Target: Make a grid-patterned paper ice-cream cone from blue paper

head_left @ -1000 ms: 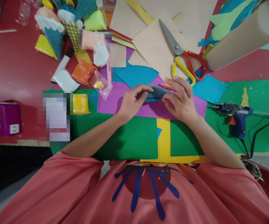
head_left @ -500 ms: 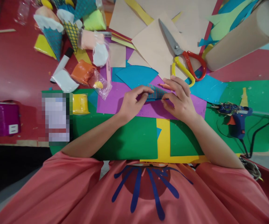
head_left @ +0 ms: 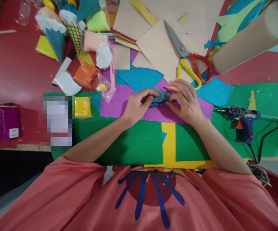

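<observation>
A rolled blue paper cone (head_left: 162, 96) with a grid pattern lies between my two hands, over a purple sheet (head_left: 114, 107). My left hand (head_left: 139, 106) pinches its left end with thumb and fingers. On its right end, the thumb and fingers of my right hand (head_left: 188, 102) are closed. An orange pencil-like stick (head_left: 172, 89) shows by my right fingers; whether they hold it too, I cannot tell. Just behind the cone lies a blue paper sector (head_left: 143, 77). Scissors (head_left: 183, 53) with red and yellow handles rest open beyond my right hand.
A blue glue gun (head_left: 245, 120) with a cable lies at right on a green sheet (head_left: 131, 141). A cardboard tube (head_left: 247, 38) is at the far right. Finished paper cones (head_left: 54, 38), clay packets (head_left: 85, 74) and a marker (head_left: 65, 65) crowd the far left. A pixelated rectangle (head_left: 58, 122) lies nearer.
My right thumb and fingers have shifted slightly along the cone, and a little more of its patterned side shows. My left hand keeps its pinch in the same place.
</observation>
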### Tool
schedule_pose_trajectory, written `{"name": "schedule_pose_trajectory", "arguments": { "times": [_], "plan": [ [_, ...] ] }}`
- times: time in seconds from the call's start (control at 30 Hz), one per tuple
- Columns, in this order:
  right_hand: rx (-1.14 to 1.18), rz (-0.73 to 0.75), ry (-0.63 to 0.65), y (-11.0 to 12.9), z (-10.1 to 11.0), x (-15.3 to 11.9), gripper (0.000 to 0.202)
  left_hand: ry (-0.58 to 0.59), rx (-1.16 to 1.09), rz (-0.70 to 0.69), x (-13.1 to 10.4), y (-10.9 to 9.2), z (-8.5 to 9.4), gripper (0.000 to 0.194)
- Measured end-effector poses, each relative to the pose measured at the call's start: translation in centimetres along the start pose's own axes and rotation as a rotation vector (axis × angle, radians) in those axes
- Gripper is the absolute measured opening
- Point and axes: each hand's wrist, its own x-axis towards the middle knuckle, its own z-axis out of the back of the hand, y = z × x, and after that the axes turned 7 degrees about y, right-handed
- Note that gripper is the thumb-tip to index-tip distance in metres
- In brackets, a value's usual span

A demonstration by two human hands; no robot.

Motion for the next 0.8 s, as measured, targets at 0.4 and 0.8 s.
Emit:
{"name": "schedule_pose_trajectory", "arguments": {
  "times": [0.4,0.8],
  "plan": [
    [-0.049,0.012,0.006,-0.04,-0.16,0.02,0.008,0.006,0.003,-0.003,-0.11,-0.2,-0.02,0.02],
    [0.021,-0.011,0.012,-0.11,-0.41,0.01,0.004,0.023,0.002,0.018,-0.21,-0.46,0.02,0.017]
  ]
}}
